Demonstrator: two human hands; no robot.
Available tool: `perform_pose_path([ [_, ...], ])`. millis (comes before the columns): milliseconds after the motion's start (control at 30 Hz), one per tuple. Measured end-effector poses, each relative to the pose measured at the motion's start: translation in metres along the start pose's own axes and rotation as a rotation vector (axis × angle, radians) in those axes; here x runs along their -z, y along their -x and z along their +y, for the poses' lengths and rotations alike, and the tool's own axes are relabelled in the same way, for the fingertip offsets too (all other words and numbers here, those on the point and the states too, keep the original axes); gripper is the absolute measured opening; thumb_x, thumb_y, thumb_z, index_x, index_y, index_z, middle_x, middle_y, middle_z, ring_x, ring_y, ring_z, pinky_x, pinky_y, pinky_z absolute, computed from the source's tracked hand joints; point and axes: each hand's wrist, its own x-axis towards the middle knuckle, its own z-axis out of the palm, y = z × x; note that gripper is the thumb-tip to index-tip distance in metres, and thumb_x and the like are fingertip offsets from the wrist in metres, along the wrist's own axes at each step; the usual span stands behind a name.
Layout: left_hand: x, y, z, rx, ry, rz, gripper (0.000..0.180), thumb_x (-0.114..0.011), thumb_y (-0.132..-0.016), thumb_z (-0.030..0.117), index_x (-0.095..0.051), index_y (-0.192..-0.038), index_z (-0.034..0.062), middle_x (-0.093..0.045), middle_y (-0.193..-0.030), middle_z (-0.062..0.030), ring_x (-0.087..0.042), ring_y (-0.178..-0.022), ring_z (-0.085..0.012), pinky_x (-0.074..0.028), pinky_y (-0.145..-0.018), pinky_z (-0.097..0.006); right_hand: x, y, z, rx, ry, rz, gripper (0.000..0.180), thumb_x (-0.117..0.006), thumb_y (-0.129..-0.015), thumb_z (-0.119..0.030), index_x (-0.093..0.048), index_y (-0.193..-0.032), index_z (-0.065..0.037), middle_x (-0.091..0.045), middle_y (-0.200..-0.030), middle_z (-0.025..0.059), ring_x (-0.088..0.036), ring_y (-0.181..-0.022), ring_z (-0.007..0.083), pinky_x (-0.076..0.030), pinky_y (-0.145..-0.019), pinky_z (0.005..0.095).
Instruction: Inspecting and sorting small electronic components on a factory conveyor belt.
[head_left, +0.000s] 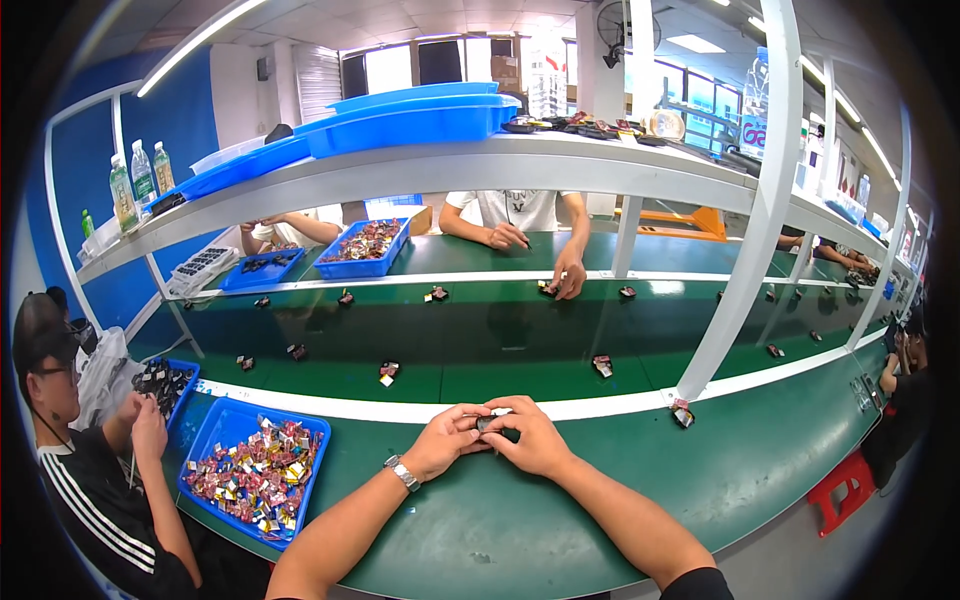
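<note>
1. Pinched between both hands, left (446, 441) and right (530, 437), a small dark part (487, 423) is held just right of the blue bin (208, 433).
2. Dropping onto the belt (480, 345) is risked if either pinch slackens.

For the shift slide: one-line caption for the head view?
Both hands, left hand and right hand, pinch a small dark part over the green bench, beside a blue tray of colourful pieces.
</note>
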Motion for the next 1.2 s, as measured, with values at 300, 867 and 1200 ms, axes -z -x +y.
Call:
perform_pose_path([
  [300,0.003,0.0,-0.003,0.002,0.068,0.006,0.03,-0.052,-0.099,0.004,-0.052,-0.129,0.0049,-0.057,-0.127,-0.0083,-0.058,-0.118,-0.0195,-0.052,-0.1,-0.038,-0.009,0.001,-0.002,0.006,0.076,0.098,0.01,-0.072,-0.084,-0.012,-0.073,-0.094,-0.008,-0.062,-0.123,0.0095,-0.054,-0.118,0.0292,-0.046,-0.098,0.0395],
  [867,0.003,-0.001,-0.005,-0.009,0.149,-0.009,0.027,-0.053,-0.1,0.008,-0.052,-0.127,0.0053,-0.055,-0.131,-0.0124,-0.058,-0.119,-0.0215,-0.049,-0.104,-0.042,-0.016,0.001,-0.002,-0.165,-0.076,0.165,0.014,-0.072,-0.084,-0.014,-0.076,-0.097,-0.01,-0.066,-0.121,0.0066,-0.056,-0.118,0.0276,-0.046,-0.1,0.0388],
  [1200,0.004,0.0,-0.005,-0.094,0.154,0.012,0.028,-0.056,-0.099,0.007,-0.051,-0.126,0.0052,-0.056,-0.132,-0.0129,-0.058,-0.121,-0.0217,-0.049,-0.105,-0.042,-0.018,0.0,-0.012,-0.017,0.06,0.172,0.02,-0.073,-0.082,-0.01,-0.075,-0.103,-0.012,-0.061,-0.13,0.0062,-0.053,-0.122,0.0276,-0.047,-0.1,0.0385],
])
